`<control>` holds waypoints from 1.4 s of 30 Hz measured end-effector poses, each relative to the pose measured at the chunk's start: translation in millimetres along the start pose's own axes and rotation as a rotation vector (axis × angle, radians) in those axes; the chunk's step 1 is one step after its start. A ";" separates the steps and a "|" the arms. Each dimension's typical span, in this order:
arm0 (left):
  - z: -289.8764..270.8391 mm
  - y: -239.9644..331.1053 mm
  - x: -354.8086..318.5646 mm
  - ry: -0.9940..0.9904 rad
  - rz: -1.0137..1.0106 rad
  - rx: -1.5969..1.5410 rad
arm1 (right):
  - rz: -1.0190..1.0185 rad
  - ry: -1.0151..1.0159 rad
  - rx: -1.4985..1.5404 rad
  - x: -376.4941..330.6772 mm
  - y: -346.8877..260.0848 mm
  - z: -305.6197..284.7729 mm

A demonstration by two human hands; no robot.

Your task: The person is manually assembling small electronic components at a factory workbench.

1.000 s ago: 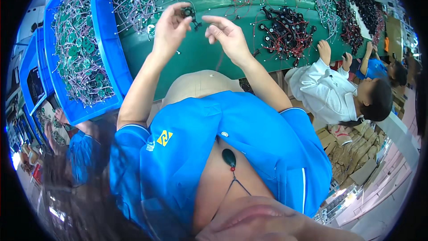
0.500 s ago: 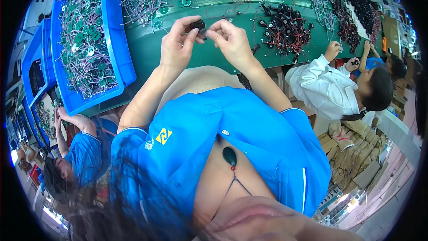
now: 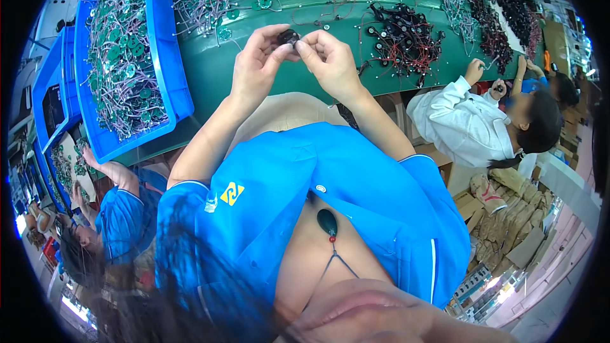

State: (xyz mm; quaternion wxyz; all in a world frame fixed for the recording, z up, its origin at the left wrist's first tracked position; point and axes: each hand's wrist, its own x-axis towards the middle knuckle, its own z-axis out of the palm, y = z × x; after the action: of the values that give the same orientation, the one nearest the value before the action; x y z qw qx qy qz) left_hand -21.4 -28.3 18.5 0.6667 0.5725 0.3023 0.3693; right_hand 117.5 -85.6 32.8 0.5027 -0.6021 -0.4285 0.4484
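My left hand (image 3: pixel 257 63) and my right hand (image 3: pixel 327 60) meet above the near edge of the green table (image 3: pixel 216 70). Between their fingertips they pinch a small black round part (image 3: pixel 288 36). Both hands hold it together; thin wires on it are hard to make out. My forearms rise from my blue shirt toward the table.
A blue bin (image 3: pixel 127 57) full of green round boards with pale wires stands at the left. Piles of black parts with red wires (image 3: pixel 406 35) lie at the right. A person in white (image 3: pixel 470 121) works at the right, another in blue (image 3: pixel 117 216) at the lower left. Cardboard boxes (image 3: pixel 508 216) sit below.
My hands were apart over the table a second ago; they have come together and drawn nearer to me, both now pinching the small black part.
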 end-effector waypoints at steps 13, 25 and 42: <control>-2.8 1.1 3.9 -0.008 -0.050 0.046 | 0.035 -0.058 -0.084 5.3 5.5 -1.2; -4.0 -10.3 15.5 0.112 -0.169 -0.021 | -0.191 -0.058 -0.617 3.3 0.8 2.5; 19.0 -83.3 60.8 -0.150 -0.469 -0.007 | 0.008 0.179 -0.660 18.1 75.2 -52.4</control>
State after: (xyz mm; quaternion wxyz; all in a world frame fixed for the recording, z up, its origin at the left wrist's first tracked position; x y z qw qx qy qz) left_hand 39.6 6.4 -59.4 0.7567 0.5103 0.3751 0.1621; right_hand 177.5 -89.3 -38.7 0.3145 -0.7709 -0.5026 0.2329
